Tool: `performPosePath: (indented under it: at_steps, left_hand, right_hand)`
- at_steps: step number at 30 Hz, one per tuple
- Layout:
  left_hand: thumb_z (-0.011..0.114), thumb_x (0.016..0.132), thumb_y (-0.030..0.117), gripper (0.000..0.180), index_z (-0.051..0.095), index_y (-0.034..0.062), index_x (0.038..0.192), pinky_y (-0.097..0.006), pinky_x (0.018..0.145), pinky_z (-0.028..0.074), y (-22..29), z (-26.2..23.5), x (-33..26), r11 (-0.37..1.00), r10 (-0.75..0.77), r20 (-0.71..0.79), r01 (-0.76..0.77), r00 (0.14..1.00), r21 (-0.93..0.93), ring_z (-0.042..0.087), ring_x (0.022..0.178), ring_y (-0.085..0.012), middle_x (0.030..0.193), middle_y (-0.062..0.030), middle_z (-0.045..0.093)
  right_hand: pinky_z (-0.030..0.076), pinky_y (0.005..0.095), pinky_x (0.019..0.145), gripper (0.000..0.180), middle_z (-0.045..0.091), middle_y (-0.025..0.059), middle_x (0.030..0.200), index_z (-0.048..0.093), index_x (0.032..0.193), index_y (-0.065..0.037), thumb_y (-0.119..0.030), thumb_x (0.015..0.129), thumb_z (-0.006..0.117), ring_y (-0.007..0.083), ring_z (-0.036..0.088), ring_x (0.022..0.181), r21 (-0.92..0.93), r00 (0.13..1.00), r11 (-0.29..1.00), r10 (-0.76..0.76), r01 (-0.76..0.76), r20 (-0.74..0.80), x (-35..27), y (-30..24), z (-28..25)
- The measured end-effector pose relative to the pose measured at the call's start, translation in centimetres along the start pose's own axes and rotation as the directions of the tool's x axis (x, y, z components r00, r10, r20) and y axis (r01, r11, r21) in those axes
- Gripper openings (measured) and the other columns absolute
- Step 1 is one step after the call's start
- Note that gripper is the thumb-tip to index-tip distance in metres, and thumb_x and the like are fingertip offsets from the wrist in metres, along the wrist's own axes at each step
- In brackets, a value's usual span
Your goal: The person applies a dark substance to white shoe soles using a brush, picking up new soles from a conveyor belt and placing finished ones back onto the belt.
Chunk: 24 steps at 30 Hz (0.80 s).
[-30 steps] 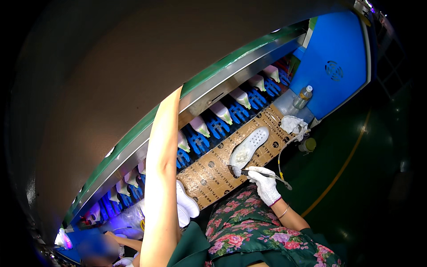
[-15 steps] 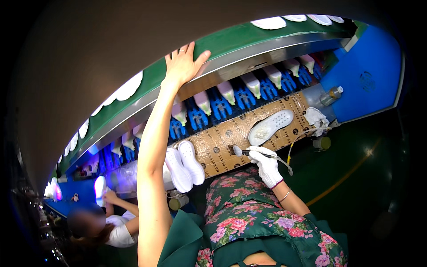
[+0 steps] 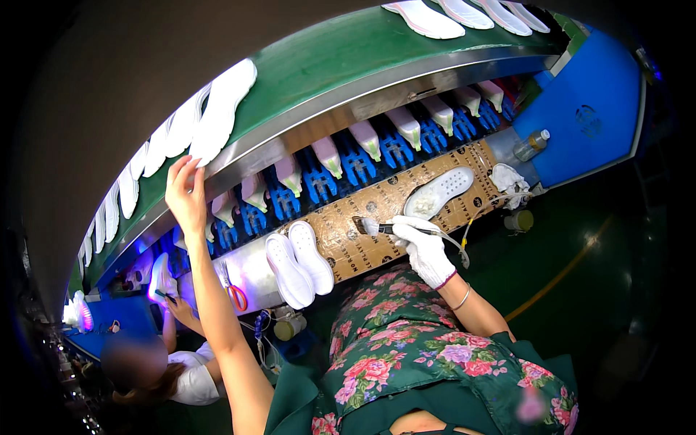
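My left hand (image 3: 187, 194), bare, is raised at the near edge of the green conveyor belt (image 3: 304, 65). Its fingers pinch the narrow end of a white shoe sole (image 3: 223, 109) lying there. In a white knit glove, my right hand (image 3: 426, 254) grips a brush (image 3: 371, 226) with a dark handle, its bristles pointing left above the brown covered bench (image 3: 341, 246). A thin tube runs from the handle. Beyond the glove lies a single pale sole (image 3: 439, 193) with small holes and a mottled patch. A pair of white soles (image 3: 299, 264) rests farther left.
Pink-white lasts (image 3: 365, 138) on blue holders (image 3: 357, 165) line the space under the belt. More soles (image 3: 428, 17) lie on it. A bottle (image 3: 531, 145) and white cloth (image 3: 510, 181) sit at right, scissors (image 3: 235, 293) at left. A person (image 3: 192, 377) works at lower left.
My left hand has moved left and nearer along the belt, from resting flat to the end of a white sole. My right hand with the brush has shifted slightly left in view.
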<state>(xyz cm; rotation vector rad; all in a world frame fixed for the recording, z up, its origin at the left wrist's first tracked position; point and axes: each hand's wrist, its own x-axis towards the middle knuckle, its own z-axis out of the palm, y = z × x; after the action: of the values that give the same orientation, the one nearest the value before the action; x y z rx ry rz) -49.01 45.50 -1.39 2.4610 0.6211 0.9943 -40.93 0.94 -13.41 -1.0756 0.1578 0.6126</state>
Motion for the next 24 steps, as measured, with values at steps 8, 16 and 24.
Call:
performPosePath:
  at_steps: [8, 16, 24]
  left_hand:
    - [0.049, 0.104, 0.018, 0.022, 0.048, 0.0029, 0.12, -0.044, 0.098, 0.056, -3.7, -5.3, -8.8, 0.662, -0.227, -0.38, -0.144, 0.897, -0.736, 0.063, 0.117, -0.0325, 0.134, -0.0205, 0.055]
    - [0.053, 0.094, 0.009, 0.042, 0.054, 0.0038, 0.136, -0.038, 0.094, 0.057, 2.8, -2.7, -14.5, 0.454, -0.414, 0.103, 0.303, 0.904, -0.838, 0.068, 0.107, -0.0264, 0.124, -0.0206, 0.067]
    - [0.037, 0.107, 0.044, 0.063, 0.052, -0.0055, 0.143, -0.04, 0.1, 0.053, 9.5, 6.3, -21.7, -0.304, -0.231, 0.782, 0.721, 0.578, -0.623, 0.067, 0.114, -0.0278, 0.123, -0.0169, 0.068]
  right_hand:
    - [0.055, 0.0283, 0.077, 0.024, 0.071, 0.0165, 0.115, 0.068, 0.117, 0.006, -0.001, 0.094, 0.065, 0.0196, 0.067, 0.096, 0.228, 0.983, 0.974, -0.039, -0.002, 0.177, -1.0, -4.8, 5.0]
    - [0.057, 0.0355, 0.085, 0.019, 0.069, 0.0201, 0.117, 0.068, 0.106, -0.001, 0.007, 0.089, 0.064, 0.0273, 0.068, 0.105, 0.255, 0.908, 0.965, -0.046, -0.068, 0.416, -4.6, -6.8, 10.3]
    - [0.06, 0.0327, 0.078, 0.019, 0.075, 0.0204, 0.11, 0.075, 0.105, 0.005, 0.008, 0.086, 0.07, 0.0223, 0.073, 0.092, -0.133, 0.92, 0.983, -0.065, 0.125, 0.386, -6.1, -4.3, 11.8]
